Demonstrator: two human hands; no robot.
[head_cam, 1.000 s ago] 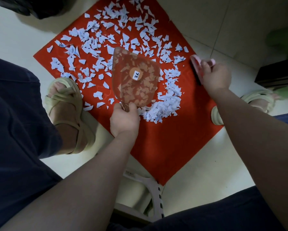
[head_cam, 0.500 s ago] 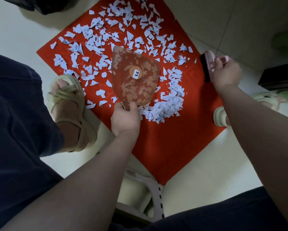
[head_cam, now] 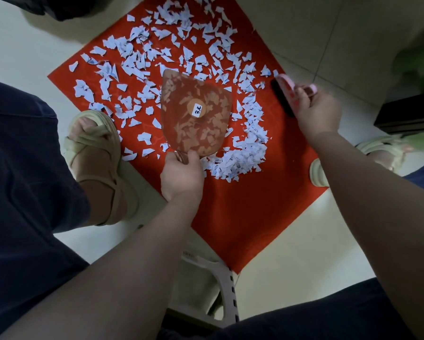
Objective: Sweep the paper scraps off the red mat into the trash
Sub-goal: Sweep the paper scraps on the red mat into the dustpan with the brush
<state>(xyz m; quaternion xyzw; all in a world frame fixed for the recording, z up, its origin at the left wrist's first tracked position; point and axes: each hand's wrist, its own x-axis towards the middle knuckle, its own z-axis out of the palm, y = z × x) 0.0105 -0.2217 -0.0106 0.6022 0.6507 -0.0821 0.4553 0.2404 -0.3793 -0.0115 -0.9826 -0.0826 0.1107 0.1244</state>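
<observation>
- On the floor (head_cam: pixel 292 253), between the two feet: red mat (head_cam: pixel 242 217), lying as a diamond with one corner toward the person.
- Paper scraps (head_cam: pixel 240 163): pale blue-white, scattered over the far half of the mat. A denser curved band lies to the right of the pan and around its near end.
- Dustpan (head_cam: pixel 196 119): translucent, with a round label (head_cam: pixel 197 110) at its middle. Its long axis runs near to far, handle toward the person and wide mouth pointing away. Scraps show through it; whether it touches the mat cannot be told.
- Left hand (head_cam: pixel 181 177): forearm reaching forward, grip clenched round the pan's handle. The pan extends straight away beyond the knuckles.
- Brush (head_cam: pixel 283 94): pink back, dark bristles facing left toward the scraps, at the mat's right edge. Its long axis slants from far left to near right; the outline is blurred.
- Right hand (head_cam: pixel 319 111): arm stretched forward, grip closed round the brush's handle, with the brush head just left of the fingers.
- Sandals: left (head_cam: pixel 95 148) at the mat's left edge, right (head_cam: pixel 382 148) beyond its right edge.
- Stool (head_cam: pixel 220 285): pale plastic, at the mat's near corner.
</observation>
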